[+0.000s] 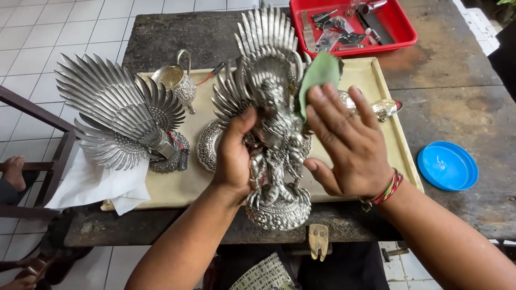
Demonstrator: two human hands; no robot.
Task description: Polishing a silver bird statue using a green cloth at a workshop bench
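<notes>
My left hand (232, 153) grips an ornate silver winged figure statue (271, 123) around its middle, holding it upright above the near edge of the table. My right hand (346, 142) lies flat against the statue's right side, pressing a green cloth (318, 75) that sticks up beyond the fingertips. A red and green string bracelet is on my right wrist. The statue's round base hangs just over the table edge.
A cream tray (371, 80) holds a second silver winged piece (115, 110), a silver jug (177, 80), a round silver plate (207, 145) and a small silver piece (382, 107). White cloth (102, 185) hangs at left. A red tray of tools (400, 29) and blue lid (447, 165) lie on the dark table.
</notes>
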